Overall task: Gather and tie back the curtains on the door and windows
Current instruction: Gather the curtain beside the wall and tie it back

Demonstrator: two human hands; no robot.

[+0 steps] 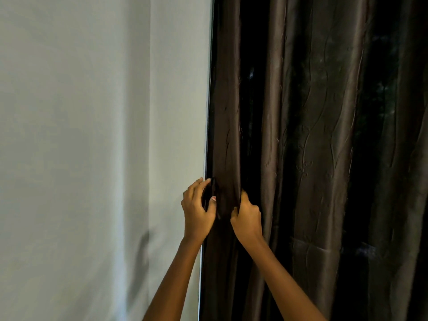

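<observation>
**Pale wall, dark curtain, two hands at its edge**

Pale, plain wall [92, 135] fills the left half of the view, with a soft grey shadow [143, 246] low down on it. A thin light frame edge [206, 144] runs from top to bottom where the wall ends. To the right of that line hangs the curtain [312, 135], dark brown with a slight sheen and an embossed wavy pattern. It falls in deep vertical folds across the rest of the view.

Two bare forearms rise from the bottom edge and lean toward each other as they climb. The left hand [198, 206] is at the curtain's outermost left edge, just beside the frame line. Its back faces the camera and its fingers are curled round the cloth, with a pale nail showing against the dark fabric. The right hand [246, 216] is close beside it, slightly lower, knuckles up. Its fingers are dug into the next fold, closed on a bunch of fabric.

One narrow pleat of curtain is pinched between the two hands, which are near each other but not touching. Above them this pleat hangs straight. Below them the cloth drops behind the wrists and forearms. The wider folds to the right hang loose, clear of both hands.
</observation>
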